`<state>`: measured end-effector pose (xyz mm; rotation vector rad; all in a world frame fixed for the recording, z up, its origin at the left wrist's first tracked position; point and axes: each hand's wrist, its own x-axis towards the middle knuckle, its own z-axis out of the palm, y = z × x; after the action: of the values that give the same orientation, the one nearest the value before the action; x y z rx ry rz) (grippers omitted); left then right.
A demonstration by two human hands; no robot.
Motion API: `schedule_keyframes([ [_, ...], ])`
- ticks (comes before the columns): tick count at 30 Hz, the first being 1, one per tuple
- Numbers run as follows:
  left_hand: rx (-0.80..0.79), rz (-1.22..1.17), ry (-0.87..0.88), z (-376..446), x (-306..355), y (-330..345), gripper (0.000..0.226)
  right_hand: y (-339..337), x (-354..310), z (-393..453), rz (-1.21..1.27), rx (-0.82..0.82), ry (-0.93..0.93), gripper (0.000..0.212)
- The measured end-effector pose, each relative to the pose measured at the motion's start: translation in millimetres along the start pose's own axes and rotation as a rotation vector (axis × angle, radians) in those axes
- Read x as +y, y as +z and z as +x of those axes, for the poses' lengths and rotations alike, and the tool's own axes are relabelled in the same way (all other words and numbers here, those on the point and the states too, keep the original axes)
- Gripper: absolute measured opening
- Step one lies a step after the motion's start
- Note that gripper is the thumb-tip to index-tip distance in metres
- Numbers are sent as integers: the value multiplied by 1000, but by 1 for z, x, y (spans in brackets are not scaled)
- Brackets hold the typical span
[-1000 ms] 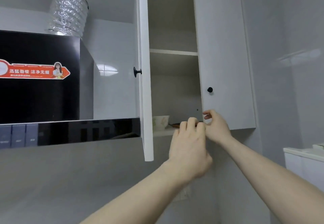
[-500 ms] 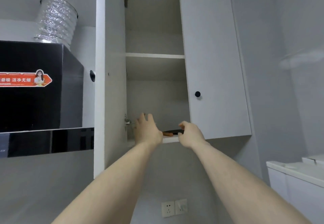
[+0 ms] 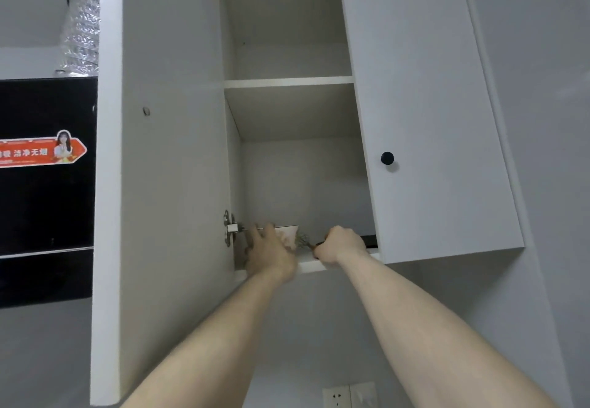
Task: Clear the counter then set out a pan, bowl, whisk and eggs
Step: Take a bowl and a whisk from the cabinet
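Open white cupboard (image 3: 431, 120) beside black range hood (image 3: 48, 190), wall socket (image 3: 349, 395) below

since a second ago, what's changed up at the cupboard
The left door has swung wide open. The left hand now reaches to the bowl on the bottom shelf; the right hand grips the whisk. The right door stays closed.

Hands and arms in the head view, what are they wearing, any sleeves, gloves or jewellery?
Both forearms are bare as far as the frame shows: no sleeves in view. The left hand and right hand wear no gloves, and no watch, ring or bracelet is visible on the parts that show.
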<state>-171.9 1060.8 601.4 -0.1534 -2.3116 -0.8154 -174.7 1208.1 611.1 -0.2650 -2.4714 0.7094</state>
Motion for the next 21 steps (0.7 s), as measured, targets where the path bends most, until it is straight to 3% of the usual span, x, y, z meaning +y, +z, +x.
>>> schedule_keyframes([
  [13, 140, -98, 67, 11, -10, 4, 37, 6, 6, 30, 70, -1, 40, 30],
  [21, 152, -113, 70, -11, -3, -8, 32, -4, 4, 7, 159, 158, 119, 23],
])
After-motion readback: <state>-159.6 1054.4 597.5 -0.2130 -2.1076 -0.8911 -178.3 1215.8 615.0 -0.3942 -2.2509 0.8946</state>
